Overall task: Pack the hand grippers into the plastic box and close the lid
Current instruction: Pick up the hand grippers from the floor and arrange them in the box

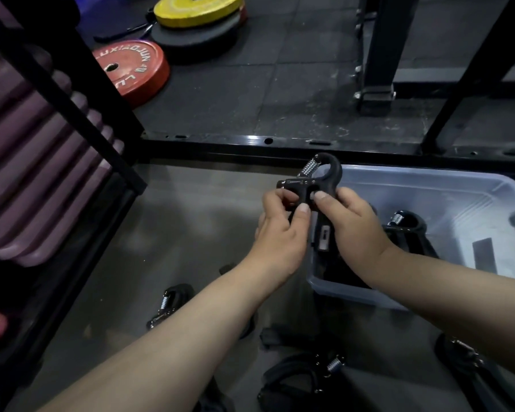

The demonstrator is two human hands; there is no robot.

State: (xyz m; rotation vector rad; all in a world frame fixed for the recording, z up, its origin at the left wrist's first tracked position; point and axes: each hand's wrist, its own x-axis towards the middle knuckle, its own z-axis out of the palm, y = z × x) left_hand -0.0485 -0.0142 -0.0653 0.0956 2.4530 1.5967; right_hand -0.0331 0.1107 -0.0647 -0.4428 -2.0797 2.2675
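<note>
Head view: one black hand gripper (301,185) was held up by both hands, with its spring and hooked top pointed away from the person. The left hand (280,230) was pinched on the left end of the cross piece, with thumb and fingers closed on it. The right hand (351,230) was curled round the right handle, with the thumb pressed against the body of the tool. As seen from this view, the tool was placed over the left end of the plastic box (414,176); whether it was touching the rim could not be told.

The plastic box, grey and open at the top, was set on the grey shelf (191,233) to the right. A second hand gripper (405,227) was laid inside it, partly hidden by the right wrist.

Further units were left on the shelf outside the box. A third hand gripper (170,304) was seen beside the left forearm, a fourth hand gripper (309,373) between the forearms, and a fifth hand gripper (464,355) below the right forearm.

Purple rolled mats (27,173) were stacked on the rack at the left. On the dark floor (280,84) beyond the shelf, a red weight plate (131,69) was laid flat, and a yellow weight plate (197,8) was stacked on a black one.
</note>
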